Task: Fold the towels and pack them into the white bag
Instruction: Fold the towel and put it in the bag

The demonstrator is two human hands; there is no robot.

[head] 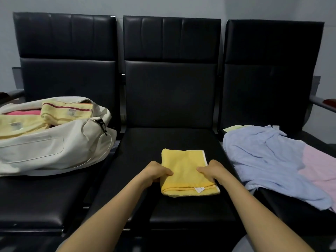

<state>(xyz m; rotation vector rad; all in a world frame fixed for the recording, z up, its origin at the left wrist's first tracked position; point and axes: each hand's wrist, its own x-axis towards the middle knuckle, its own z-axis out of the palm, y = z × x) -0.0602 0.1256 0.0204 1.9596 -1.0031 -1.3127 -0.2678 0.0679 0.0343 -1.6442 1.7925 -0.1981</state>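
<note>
While yellow towel (184,160) lies between them — left grip (156,172) clasps left edge | right grip (213,170) clasps right edge

yellow towel (183,170): folded, flat, middle seat | white bag (54,146): open, towels inside, left seat

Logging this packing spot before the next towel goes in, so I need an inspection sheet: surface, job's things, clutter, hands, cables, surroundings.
Surface: black middle seat of a row of three, in use.
Job's things: folded yellow towel on middle seat; white bag open on left seat, holding packed towels; blue towel and pink towel unfolded on right seat.
Clutter: nothing seen.
Hands: left hand and right hand grip the folded yellow towel's sides.
Cables: nothing seen.
Surroundings: grey wall behind the seats.
</note>
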